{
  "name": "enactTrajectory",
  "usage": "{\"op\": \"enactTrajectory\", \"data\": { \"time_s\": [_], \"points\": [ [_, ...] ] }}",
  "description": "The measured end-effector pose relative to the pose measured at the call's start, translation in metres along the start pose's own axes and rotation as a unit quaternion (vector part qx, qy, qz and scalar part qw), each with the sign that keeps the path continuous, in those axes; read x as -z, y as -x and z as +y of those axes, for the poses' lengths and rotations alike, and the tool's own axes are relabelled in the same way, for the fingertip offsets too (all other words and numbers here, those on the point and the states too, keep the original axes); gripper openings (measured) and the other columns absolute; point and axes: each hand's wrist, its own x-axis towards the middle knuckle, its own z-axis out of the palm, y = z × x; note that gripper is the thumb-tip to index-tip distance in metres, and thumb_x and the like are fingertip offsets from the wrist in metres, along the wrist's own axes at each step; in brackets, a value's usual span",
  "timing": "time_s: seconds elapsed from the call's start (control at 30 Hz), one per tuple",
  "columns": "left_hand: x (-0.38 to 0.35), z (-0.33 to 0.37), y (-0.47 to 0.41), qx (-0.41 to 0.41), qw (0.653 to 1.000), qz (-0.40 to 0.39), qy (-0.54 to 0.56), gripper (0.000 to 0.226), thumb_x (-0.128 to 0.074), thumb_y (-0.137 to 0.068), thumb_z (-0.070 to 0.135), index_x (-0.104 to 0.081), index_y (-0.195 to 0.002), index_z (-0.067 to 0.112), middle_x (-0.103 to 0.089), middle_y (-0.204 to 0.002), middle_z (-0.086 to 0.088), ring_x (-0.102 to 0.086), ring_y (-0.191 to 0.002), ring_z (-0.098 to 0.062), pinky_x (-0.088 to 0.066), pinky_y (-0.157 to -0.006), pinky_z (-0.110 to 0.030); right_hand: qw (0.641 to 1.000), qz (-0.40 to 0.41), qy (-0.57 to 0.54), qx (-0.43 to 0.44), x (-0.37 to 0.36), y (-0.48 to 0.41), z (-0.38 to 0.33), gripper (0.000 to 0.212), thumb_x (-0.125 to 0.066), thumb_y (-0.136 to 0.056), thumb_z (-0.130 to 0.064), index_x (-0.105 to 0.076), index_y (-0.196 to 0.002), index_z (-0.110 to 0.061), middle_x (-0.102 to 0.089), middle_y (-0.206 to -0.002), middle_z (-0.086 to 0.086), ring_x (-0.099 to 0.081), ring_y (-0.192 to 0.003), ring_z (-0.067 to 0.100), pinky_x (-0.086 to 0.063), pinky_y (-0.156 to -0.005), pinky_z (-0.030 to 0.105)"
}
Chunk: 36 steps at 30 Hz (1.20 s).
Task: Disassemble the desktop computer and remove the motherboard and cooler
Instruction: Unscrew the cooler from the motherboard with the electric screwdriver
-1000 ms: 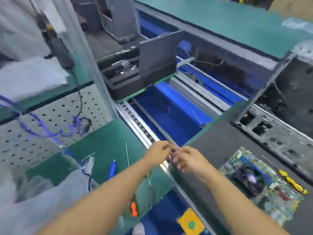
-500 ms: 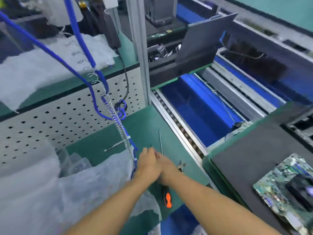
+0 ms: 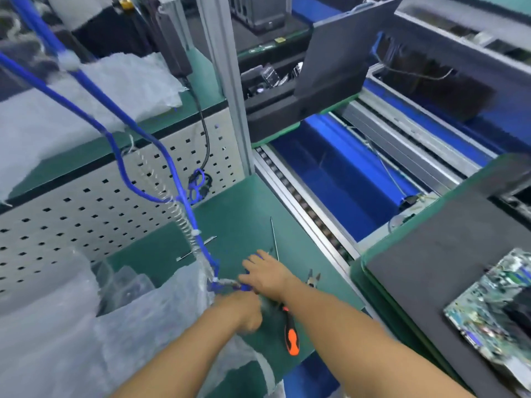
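The green motherboard (image 3: 488,317) with its black cooler (image 3: 521,307) lies on a black foam mat (image 3: 436,262) at the right edge. Both hands are over the green bench mat (image 3: 244,208) on the left. My right hand (image 3: 265,275) lies over a blue electric screwdriver (image 3: 244,287) that hangs on a blue coiled cable (image 3: 184,214), and its thumb and fingers close on the tool. Just below it is my left hand (image 3: 244,310), curled and blurred; what it holds is not visible.
An orange and black screwdriver (image 3: 290,337) lies under my right forearm. Small pliers (image 3: 313,278) and a long thin rod (image 3: 274,238) are also on the mat. Clear plastic bags (image 3: 86,326) pile up at the left. A roller conveyor (image 3: 301,202) runs beside the bench.
My view and both hands have swung left from the foam mat's edge to the green bench. The hands, pressed together half a second ago, have parted, and the right one now covers the blue screwdriver.
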Motion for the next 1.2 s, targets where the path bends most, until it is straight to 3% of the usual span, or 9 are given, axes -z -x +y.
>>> {"op": "enactTrajectory", "data": {
  "time_s": [0.13, 0.27, 0.43, 0.53, 0.63, 0.73, 0.8, 0.9, 1.2],
  "points": [
    [0.007, -0.014, -0.009, 0.017, 0.999, 0.048, -0.015, 0.023, -0.045, -0.092, 0.021, -0.049, -0.073, 0.008, -0.061, -0.089, -0.008, -0.062, -0.089, -0.028, -0.040, -0.076, -0.029, 0.969, 0.055, -0.225, -0.090, 0.030, 0.009, 0.021, 0.024, -0.062, -0.094, -0.025, -0.061, -0.115, -0.015, -0.055, -0.109, 0.016, -0.052, -0.097, 0.036, -0.044, -0.092, 0.043],
    [0.035, -0.005, -0.015, 0.031, 0.971, 0.163, 0.172, 0.045, -0.049, -0.078, 0.033, -0.057, -0.105, -0.002, -0.064, -0.110, -0.022, -0.063, -0.106, -0.039, -0.051, -0.086, -0.042, 0.841, 0.127, -0.481, -0.214, 0.073, 0.041, 0.044, 0.017, -0.057, -0.092, -0.036, -0.043, -0.099, -0.042, -0.051, -0.095, -0.007, -0.050, -0.084, 0.017, -0.044, -0.079, 0.035],
    [0.087, 0.063, 0.009, -0.131, 0.809, 0.327, 0.471, 0.021, -0.054, -0.092, 0.000, -0.053, -0.108, 0.015, -0.063, -0.089, -0.001, -0.061, -0.083, -0.024, -0.041, -0.066, -0.019, 0.677, 0.270, -0.622, -0.286, 0.114, 0.115, 0.063, 0.037, -0.060, -0.084, -0.048, -0.049, -0.117, -0.033, -0.064, -0.097, -0.010, -0.057, -0.082, -0.004, -0.048, -0.080, 0.018],
    [0.108, 0.113, 0.027, -0.249, 0.729, 0.325, 0.549, 0.039, -0.048, -0.089, -0.017, -0.053, -0.097, 0.021, -0.060, -0.082, 0.011, -0.060, -0.076, -0.015, -0.045, -0.064, -0.013, 0.593, 0.348, -0.648, -0.327, 0.129, 0.155, 0.068, 0.023, -0.060, -0.085, -0.045, -0.057, -0.094, -0.024, -0.058, -0.076, -0.005, -0.052, -0.060, -0.001, -0.045, -0.061, 0.018],
    [0.112, 0.156, 0.043, -0.334, 0.659, 0.233, 0.632, 0.032, -0.047, -0.093, -0.016, -0.054, -0.105, 0.014, -0.062, -0.083, -0.005, -0.061, -0.071, -0.022, -0.050, -0.060, -0.021, 0.502, 0.363, -0.682, -0.388, 0.135, 0.201, 0.069, 0.026, -0.060, -0.078, -0.050, -0.055, -0.083, -0.025, -0.052, -0.069, 0.003, -0.046, -0.052, 0.013, -0.040, -0.048, 0.030],
    [0.105, 0.197, 0.058, -0.404, 0.641, 0.133, 0.640, 0.027, -0.049, -0.096, 0.004, -0.063, -0.112, 0.021, -0.066, -0.086, -0.006, -0.063, -0.057, -0.012, -0.048, -0.048, -0.022, 0.463, 0.381, -0.683, -0.418, 0.139, 0.256, 0.071, 0.017, -0.058, -0.083, -0.042, -0.060, -0.075, -0.027, -0.053, -0.062, 0.001, -0.045, -0.046, 0.017, -0.042, -0.046, 0.028],
    [0.103, 0.232, 0.070, -0.444, 0.620, 0.078, 0.642, 0.033, -0.048, -0.096, 0.007, -0.073, -0.091, 0.027, -0.068, -0.078, 0.000, -0.063, -0.058, -0.007, -0.049, -0.050, -0.020, 0.451, 0.408, -0.669, -0.426, 0.139, 0.293, 0.071, 0.025, -0.056, -0.083, -0.044, -0.061, -0.075, -0.021, -0.053, -0.067, 0.005, -0.048, -0.051, 0.020, -0.045, -0.052, 0.031],
    [0.104, 0.281, 0.086, -0.441, 0.593, 0.026, 0.673, 0.021, -0.051, -0.098, 0.015, -0.067, -0.087, 0.023, -0.066, -0.076, -0.004, -0.055, -0.056, -0.019, -0.046, -0.044, -0.027, 0.423, 0.426, -0.680, -0.421, 0.140, 0.342, 0.068, 0.022, -0.052, -0.083, -0.038, -0.066, -0.078, -0.022, -0.053, -0.073, 0.007, -0.048, -0.054, 0.017, -0.042, -0.052, 0.027],
    [0.101, 0.390, 0.105, -0.484, 0.635, 0.005, 0.602, 0.026, -0.053, -0.101, 0.032, -0.064, -0.091, 0.011, -0.065, -0.070, -0.007, -0.059, -0.056, -0.023, -0.051, -0.060, -0.031, 0.319, 0.442, -0.710, -0.445, 0.128, 0.459, 0.083, 0.047, -0.054, -0.073, -0.062, -0.056, -0.058, -0.017, -0.047, -0.050, 0.008, -0.038, -0.042, 0.022, -0.035, -0.046, 0.028]
  ]
}}
